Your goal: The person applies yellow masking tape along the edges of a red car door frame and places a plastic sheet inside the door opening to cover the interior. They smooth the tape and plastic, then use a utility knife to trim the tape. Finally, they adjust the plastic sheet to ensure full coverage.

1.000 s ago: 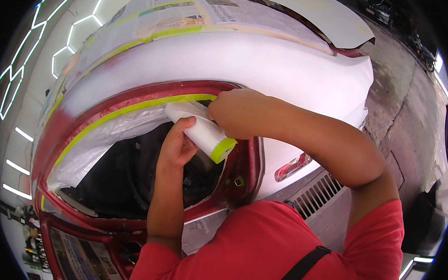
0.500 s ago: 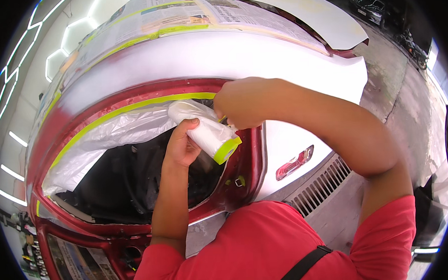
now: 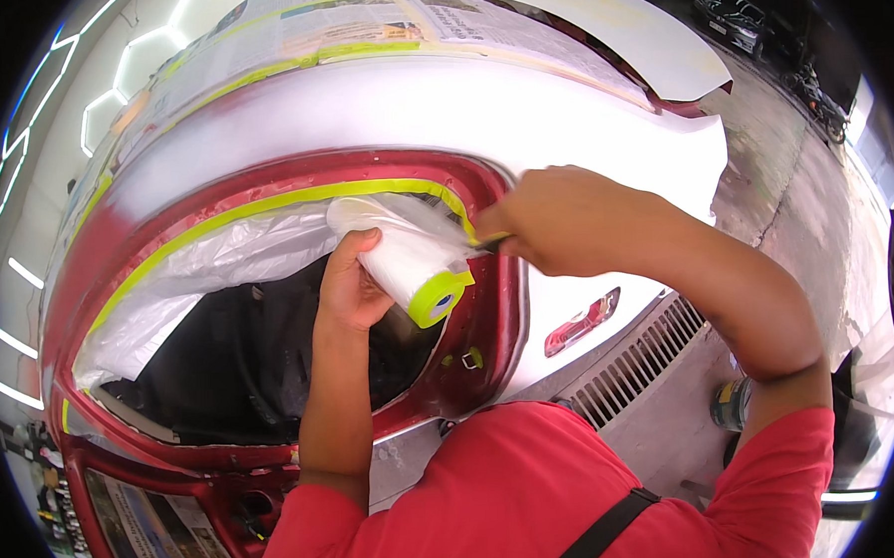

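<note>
Nearest to us, our left hand (image 3: 352, 283) is wrapped around a roll of masking film (image 3: 406, 256) with a yellow-green tape core, fingers curled on its near side, thumb side up; we judge it is held tilted, core end toward five o'clock, so the film can pay off along the opening's edge; the roll sits at the hand's two o'clock, touching the palm and fingers; just past it, at about three o'clock from the roll, our right hand (image 3: 554, 219) is closed in a pinch on the yellow-green tape strip (image 3: 294, 199) where it bends down the red car body (image 3: 489, 317), seemingly pressing it onto the rim; thin plastic film (image 3: 217, 264) hangs below the strip, covering the dark opening from nine o'clock; farther off, at twelve o'clock, the white primed panel (image 3: 410, 116) arches over, and beyond it newspaper masking (image 3: 356, 19) lies taped across the top
</note>
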`<state>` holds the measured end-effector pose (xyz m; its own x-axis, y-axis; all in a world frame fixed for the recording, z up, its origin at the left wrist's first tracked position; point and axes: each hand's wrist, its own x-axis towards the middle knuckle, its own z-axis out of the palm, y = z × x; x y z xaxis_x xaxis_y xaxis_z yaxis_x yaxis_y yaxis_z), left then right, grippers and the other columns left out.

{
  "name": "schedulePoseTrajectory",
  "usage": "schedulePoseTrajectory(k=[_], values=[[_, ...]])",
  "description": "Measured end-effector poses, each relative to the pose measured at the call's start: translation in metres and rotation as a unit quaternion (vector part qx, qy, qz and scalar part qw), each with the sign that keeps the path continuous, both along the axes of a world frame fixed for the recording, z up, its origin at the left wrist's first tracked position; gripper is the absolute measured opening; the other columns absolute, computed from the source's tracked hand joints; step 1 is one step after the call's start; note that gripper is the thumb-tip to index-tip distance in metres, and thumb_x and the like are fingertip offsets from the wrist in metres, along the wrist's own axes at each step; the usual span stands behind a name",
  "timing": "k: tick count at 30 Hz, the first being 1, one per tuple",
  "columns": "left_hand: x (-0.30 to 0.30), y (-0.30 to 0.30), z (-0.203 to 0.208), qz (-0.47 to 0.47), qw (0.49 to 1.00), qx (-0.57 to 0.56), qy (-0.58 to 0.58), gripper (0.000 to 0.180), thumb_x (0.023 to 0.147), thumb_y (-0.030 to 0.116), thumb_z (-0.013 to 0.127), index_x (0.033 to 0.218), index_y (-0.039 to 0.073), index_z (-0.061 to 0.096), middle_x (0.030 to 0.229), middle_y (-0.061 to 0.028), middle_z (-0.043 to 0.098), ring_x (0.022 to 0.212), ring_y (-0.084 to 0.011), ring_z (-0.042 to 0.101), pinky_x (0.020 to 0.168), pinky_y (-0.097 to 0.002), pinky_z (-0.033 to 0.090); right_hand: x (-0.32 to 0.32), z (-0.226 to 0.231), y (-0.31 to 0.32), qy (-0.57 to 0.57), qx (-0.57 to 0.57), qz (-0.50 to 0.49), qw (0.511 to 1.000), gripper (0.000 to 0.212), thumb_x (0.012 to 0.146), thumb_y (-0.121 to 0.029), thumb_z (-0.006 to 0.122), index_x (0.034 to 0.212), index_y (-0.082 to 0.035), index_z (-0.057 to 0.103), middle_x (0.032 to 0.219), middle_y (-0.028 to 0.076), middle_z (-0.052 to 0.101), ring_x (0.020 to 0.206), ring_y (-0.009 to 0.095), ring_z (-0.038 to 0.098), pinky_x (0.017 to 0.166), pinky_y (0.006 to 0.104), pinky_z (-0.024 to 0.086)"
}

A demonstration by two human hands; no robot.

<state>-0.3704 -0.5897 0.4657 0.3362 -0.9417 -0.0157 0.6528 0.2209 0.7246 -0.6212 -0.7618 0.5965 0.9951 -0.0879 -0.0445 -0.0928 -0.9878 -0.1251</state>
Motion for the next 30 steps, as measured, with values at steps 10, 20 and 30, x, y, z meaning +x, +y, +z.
schedulePoseTrajectory(k=[10, 20, 30], values=[[-0.002, 0.035, -0.044, -0.094, 0.988, -0.088, 0.082, 0.079, 0.086, 0.024, 0.071, 0.158, 0.003, 0.044, 0.147, -0.0187, 0.062, 0.136, -0.0368, 0.061, 0.120, -0.0519, 0.045, -0.125, -0.047, 0.012, -0.277, 0.220, -0.132, 0.926, 0.034, 0.093, -0.005, 0.074, 0.127, -0.005, 0.076, 0.097, 0.019, 0.077, 0.082, 0.038, 0.073, 0.073, 0.0413, 0.056], [-0.034, 0.060, -0.065, -0.036, 0.993, -0.109, -0.019, 0.123, 0.073, 0.012, 0.082, 0.173, 0.012, 0.011, 0.161, -0.0174, 0.047, 0.150, -0.0370, 0.047, 0.127, -0.0535, 0.032, -0.021, -0.080, 0.041, -0.274, 0.108, -0.095, 0.951, 0.034, 0.097, -0.016, 0.072, 0.131, -0.016, 0.074, 0.084, 0.009, 0.071, 0.071, 0.030, 0.071, 0.061, 0.0434, 0.057], [-0.046, 0.069, -0.048, -0.030, 0.994, -0.102, -0.014, 0.118, 0.076, 0.016, 0.080, 0.173, 0.011, 0.012, 0.161, -0.0169, 0.045, 0.148, -0.0354, 0.048, 0.125, -0.0512, 0.035, 0.025, -0.119, 0.046, -0.167, 0.030, -0.056, 0.984, 0.043, 0.093, -0.018, 0.073, 0.136, -0.020, 0.071, 0.098, 0.010, 0.074, 0.078, 0.031, 0.075, 0.067, 0.0415, 0.061]])
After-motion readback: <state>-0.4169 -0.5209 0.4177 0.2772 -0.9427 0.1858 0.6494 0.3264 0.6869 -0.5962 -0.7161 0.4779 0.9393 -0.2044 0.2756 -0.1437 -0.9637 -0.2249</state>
